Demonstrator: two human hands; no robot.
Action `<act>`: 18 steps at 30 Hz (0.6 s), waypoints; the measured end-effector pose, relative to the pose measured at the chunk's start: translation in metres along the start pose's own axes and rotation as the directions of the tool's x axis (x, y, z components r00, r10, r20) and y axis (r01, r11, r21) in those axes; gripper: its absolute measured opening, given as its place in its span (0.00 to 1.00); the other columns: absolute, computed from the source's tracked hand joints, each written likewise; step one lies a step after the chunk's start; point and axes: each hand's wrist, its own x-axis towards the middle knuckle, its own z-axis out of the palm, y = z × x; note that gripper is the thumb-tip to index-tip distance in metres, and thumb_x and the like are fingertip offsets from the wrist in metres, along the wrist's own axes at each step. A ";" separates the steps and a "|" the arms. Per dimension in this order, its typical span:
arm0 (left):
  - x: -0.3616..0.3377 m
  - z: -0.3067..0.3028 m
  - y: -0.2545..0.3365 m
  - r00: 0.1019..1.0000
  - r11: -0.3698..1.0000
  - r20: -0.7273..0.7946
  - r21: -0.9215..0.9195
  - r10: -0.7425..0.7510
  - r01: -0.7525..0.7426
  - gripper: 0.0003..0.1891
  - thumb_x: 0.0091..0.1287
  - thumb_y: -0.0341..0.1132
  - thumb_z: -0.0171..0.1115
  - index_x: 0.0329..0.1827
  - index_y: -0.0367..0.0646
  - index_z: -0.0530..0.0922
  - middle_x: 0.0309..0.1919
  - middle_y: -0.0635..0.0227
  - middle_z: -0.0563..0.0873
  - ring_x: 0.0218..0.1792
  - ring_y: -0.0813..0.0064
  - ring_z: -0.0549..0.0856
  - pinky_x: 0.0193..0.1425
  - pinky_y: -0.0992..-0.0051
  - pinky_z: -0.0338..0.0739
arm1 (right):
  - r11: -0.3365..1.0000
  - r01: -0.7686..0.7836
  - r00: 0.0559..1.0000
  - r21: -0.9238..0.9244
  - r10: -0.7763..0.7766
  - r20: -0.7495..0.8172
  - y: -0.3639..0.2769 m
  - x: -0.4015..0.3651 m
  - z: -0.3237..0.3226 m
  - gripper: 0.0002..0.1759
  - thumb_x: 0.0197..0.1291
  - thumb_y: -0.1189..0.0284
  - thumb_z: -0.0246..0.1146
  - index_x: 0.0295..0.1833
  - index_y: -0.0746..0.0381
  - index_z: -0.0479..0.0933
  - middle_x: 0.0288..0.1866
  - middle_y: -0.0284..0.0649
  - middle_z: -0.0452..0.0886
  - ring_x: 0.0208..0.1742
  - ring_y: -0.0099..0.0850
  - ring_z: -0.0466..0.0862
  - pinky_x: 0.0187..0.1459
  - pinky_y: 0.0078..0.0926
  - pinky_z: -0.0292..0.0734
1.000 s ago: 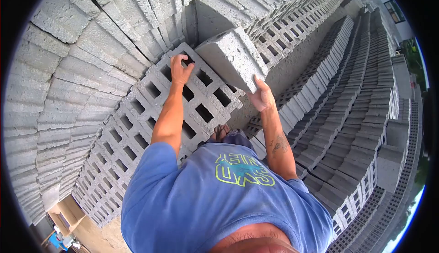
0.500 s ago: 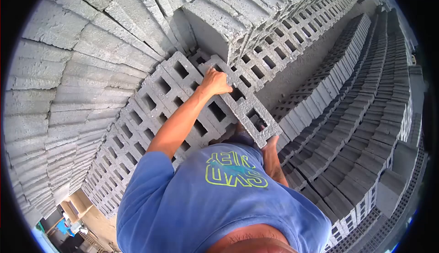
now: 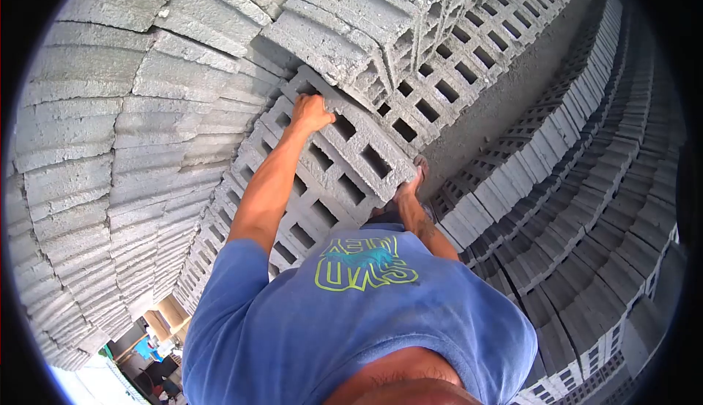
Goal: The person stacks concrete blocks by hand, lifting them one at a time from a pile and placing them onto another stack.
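A grey hollow concrete block (image 3: 359, 143) lies flat over the row of blocks on my left, its holes facing up. My left hand (image 3: 313, 113) grips its far part, fingers hooked into a hole and thumb near the middle one. At the near right end, my right hand (image 3: 411, 181) is wrapped round the block's end, partly hidden by it. The block's far side runs close alongside the base of a tall block stack (image 3: 329, 39). Under and beside it spread more hollow blocks (image 3: 307, 207) with open holes.
A high wall of stacked blocks (image 3: 88, 141) rises on the left. To the right, a narrow strip of ground (image 3: 498, 101) runs between low block rows (image 3: 542, 149), with further long stacks (image 3: 586, 258) beyond. Blue cloth (image 3: 145, 348) and other items show at the lower left.
Both hands have moved the concrete block up and to the left, away from my body, bringing it alongside the tall stack. My grip stays at both ends.
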 end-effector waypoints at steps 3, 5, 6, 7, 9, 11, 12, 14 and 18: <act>0.017 0.014 -0.014 0.998 0.996 -0.056 0.081 -0.024 0.028 0.22 0.49 0.47 0.71 0.37 0.36 0.85 0.40 0.48 0.87 0.50 0.54 0.83 0.65 0.62 0.67 | 0.998 -0.043 0.998 -0.049 0.041 -0.040 -0.033 -0.061 0.042 0.21 0.66 0.50 0.46 0.48 0.54 0.70 0.45 0.35 0.73 0.49 0.38 0.72 0.53 0.41 0.69; 0.013 0.023 -0.014 0.996 0.999 -0.085 0.040 0.002 0.001 0.23 0.50 0.47 0.71 0.40 0.36 0.85 0.40 0.48 0.87 0.50 0.54 0.83 0.67 0.62 0.66 | 0.992 -0.053 0.997 -0.115 0.045 -0.070 -0.041 -0.070 0.035 0.13 0.67 0.56 0.48 0.40 0.53 0.70 0.37 0.32 0.71 0.42 0.34 0.71 0.47 0.38 0.70; 0.008 0.020 -0.013 0.990 0.999 -0.133 0.036 0.036 -0.032 0.24 0.51 0.47 0.71 0.43 0.36 0.84 0.42 0.49 0.87 0.53 0.54 0.82 0.68 0.62 0.66 | 0.986 -0.069 0.996 -0.152 0.058 -0.071 -0.037 -0.058 0.026 0.15 0.68 0.55 0.47 0.45 0.55 0.70 0.42 0.34 0.71 0.47 0.35 0.71 0.51 0.38 0.68; 0.004 0.017 -0.013 0.980 0.997 -0.187 0.035 0.068 -0.062 0.25 0.51 0.47 0.71 0.46 0.35 0.83 0.45 0.49 0.86 0.55 0.54 0.80 0.69 0.61 0.65 | 0.978 -0.082 0.995 -0.189 0.071 -0.068 -0.033 -0.039 0.015 0.18 0.69 0.54 0.46 0.50 0.57 0.70 0.47 0.37 0.72 0.52 0.36 0.70 0.55 0.38 0.66; -0.006 0.022 -0.024 0.924 0.987 -0.365 -0.067 0.114 -0.148 0.25 0.53 0.45 0.70 0.47 0.35 0.82 0.48 0.49 0.84 0.57 0.54 0.78 0.68 0.61 0.66 | 0.960 -0.106 0.994 -0.258 0.095 -0.054 -0.034 -0.001 0.001 0.26 0.71 0.52 0.45 0.61 0.61 0.69 0.58 0.41 0.73 0.62 0.39 0.70 0.63 0.39 0.63; -0.032 0.015 -0.032 0.812 0.950 -0.575 -0.185 0.103 -0.251 0.23 0.57 0.41 0.69 0.51 0.35 0.80 0.53 0.52 0.82 0.61 0.53 0.74 0.68 0.62 0.67 | 0.980 0.060 0.998 -0.188 -0.063 -0.010 -0.058 0.011 0.003 0.30 0.70 0.50 0.46 0.61 0.65 0.72 0.56 0.44 0.78 0.60 0.41 0.75 0.63 0.42 0.66; -0.046 0.017 -0.039 0.802 0.947 -0.587 -0.187 0.105 -0.261 0.23 0.57 0.41 0.69 0.51 0.35 0.80 0.53 0.52 0.82 0.61 0.53 0.74 0.68 0.62 0.67 | 0.941 0.237 0.971 -0.241 -0.221 0.092 -0.076 0.016 0.005 0.32 0.69 0.49 0.48 0.61 0.67 0.74 0.55 0.45 0.80 0.59 0.40 0.76 0.64 0.38 0.65; -0.075 0.032 -0.060 0.760 0.923 -0.650 -0.285 0.012 -0.258 0.24 0.59 0.41 0.68 0.55 0.36 0.79 0.54 0.51 0.81 0.62 0.51 0.73 0.68 0.60 0.66 | 0.662 0.620 0.784 -0.422 -0.509 0.355 -0.113 -0.031 0.053 0.37 0.65 0.45 0.51 0.60 0.71 0.75 0.57 0.47 0.79 0.62 0.37 0.74 0.66 0.35 0.61; -0.130 0.087 -0.057 0.761 0.976 -0.648 -0.164 0.004 -0.144 0.28 0.63 0.42 0.64 0.64 0.38 0.72 0.65 0.45 0.70 0.66 0.45 0.68 0.70 0.52 0.61 | 0.453 0.714 0.673 -0.534 -0.235 0.701 -0.120 -0.134 0.157 0.49 0.56 0.34 0.55 0.58 0.73 0.77 0.59 0.57 0.78 0.67 0.43 0.73 0.69 0.39 0.58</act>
